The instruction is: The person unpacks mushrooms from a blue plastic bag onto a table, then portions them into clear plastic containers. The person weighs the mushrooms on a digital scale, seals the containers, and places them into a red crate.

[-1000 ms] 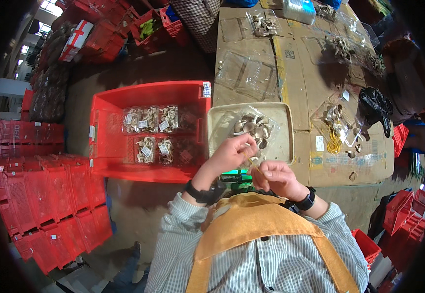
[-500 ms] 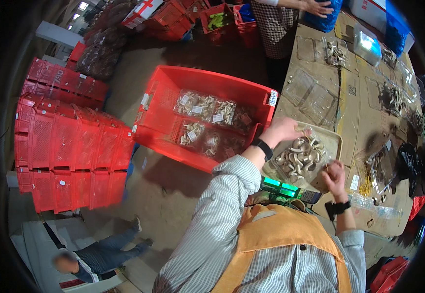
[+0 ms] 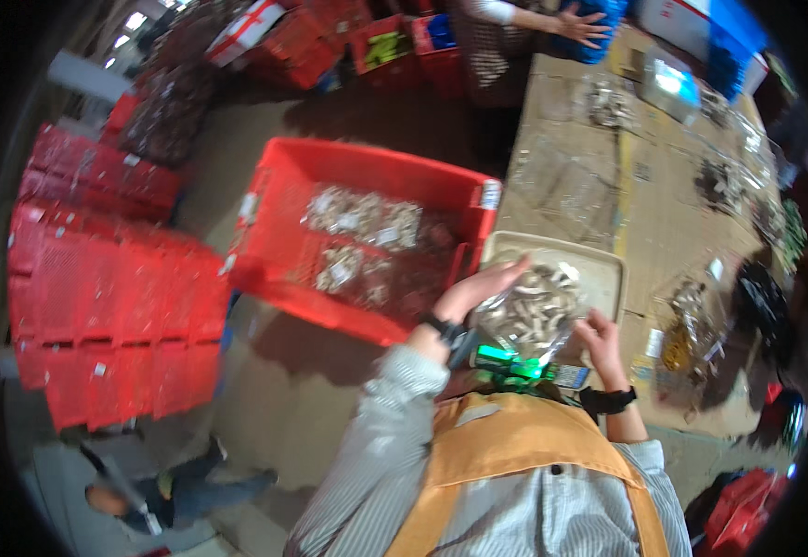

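Your left hand [image 3: 471, 295] and right hand [image 3: 601, 336] both pinch the clear bag of mushrooms [image 3: 526, 314], held over the beige tray [image 3: 608, 269] at the table's [image 3: 664, 223] near left edge, beside the red crate [image 3: 329, 172].

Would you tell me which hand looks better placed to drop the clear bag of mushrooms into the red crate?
Probably the left hand: it grips the clear bag of mushrooms on the side facing the red crate, while the right hand holds the far edge.
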Tool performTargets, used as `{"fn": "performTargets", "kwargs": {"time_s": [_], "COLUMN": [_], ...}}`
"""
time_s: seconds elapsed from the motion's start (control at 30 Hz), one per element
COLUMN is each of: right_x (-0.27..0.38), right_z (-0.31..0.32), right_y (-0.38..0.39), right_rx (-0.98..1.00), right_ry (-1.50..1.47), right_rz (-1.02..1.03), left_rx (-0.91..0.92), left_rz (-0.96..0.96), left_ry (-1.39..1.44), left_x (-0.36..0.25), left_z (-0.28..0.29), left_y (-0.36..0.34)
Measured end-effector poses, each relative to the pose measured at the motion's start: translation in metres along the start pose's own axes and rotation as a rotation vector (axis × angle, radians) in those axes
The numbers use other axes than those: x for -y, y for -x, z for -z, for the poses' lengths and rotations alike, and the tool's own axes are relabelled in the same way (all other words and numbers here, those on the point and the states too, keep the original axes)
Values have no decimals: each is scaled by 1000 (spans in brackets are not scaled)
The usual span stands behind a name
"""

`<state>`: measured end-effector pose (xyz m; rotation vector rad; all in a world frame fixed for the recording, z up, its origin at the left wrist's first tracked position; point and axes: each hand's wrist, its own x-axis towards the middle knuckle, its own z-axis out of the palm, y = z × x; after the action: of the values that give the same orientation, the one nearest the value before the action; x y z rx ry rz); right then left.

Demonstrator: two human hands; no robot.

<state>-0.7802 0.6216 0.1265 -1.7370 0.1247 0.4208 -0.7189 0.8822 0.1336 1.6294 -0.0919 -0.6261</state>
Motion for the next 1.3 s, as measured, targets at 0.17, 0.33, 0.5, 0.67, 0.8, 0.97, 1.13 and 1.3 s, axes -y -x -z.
{"fn": "performTargets", "kwargs": {"time_s": [0.17, 0.33, 0.5, 0.67, 0.8, 0.97, 1.13, 1.3], "right_x": [-4, 9, 18, 11, 1, -4, -16, -24], "right_z": [-25, -12, -2, -4, 53, 128, 180, 192], "right_y": [22, 43, 63, 64, 33, -16, -61, -82], "right_rx": [21, 171, 372, 182, -22, -526, -638, -492], "right_ry": [-136, 71, -85, -400, -734, -749, -442, 103], "right_rz": [191, 190, 68, 36, -43, 32, -90, -87], "left_rx": [-98, -156, -55, 147, 282, -26, -152, -307], "left_rz": [80, -28, 31, 184, -9, -35, 48, 51], "left_ry": [591, 526, 679, 420, 220, 315, 285, 330], "left_x": [34, 47, 41, 4, -30, -50, -46, -36], "left_z": [-8, -29, -46, -43, -63, -78, -71, -57], "left_y": [45, 87, 102, 87, 53, 40, 46, 54]}}
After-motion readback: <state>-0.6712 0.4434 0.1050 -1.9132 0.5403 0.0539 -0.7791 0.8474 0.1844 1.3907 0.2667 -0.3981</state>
